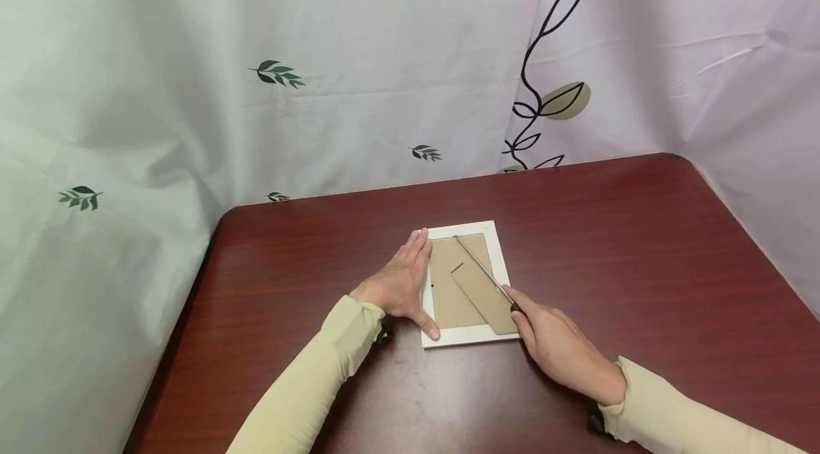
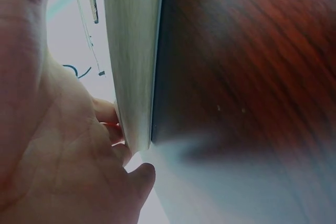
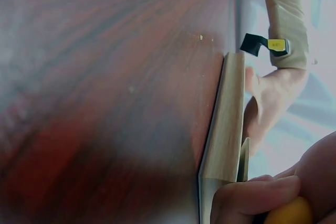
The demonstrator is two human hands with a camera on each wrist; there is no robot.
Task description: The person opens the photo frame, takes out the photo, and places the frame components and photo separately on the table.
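Note:
A white picture frame (image 1: pixel 458 335) lies face down on the table, its brown backing board (image 1: pixel 448 301) upward. A brown stand leg (image 1: pixel 485 297) slants across the board. My left hand (image 1: pixel 402 287) rests on the frame's left side with fingers stretched, thumb at the near left corner, fingertips by the far left one. My right hand (image 1: pixel 564 351) grips a screwdriver (image 1: pixel 479 261) at the frame's right side. The thin metal shaft reaches over the board, its tip at the board's far edge. In the right wrist view, the yellow handle (image 3: pixel 290 213) shows partly behind curled fingers.
The dark red wooden table (image 1: pixel 615 247) extends around the frame, with rounded far corners. A pale curtain (image 1: pixel 359 48) with leaf patterns hangs behind and beside it. A strap with a yellow-labelled piece (image 3: pixel 277 45) is on the left wrist.

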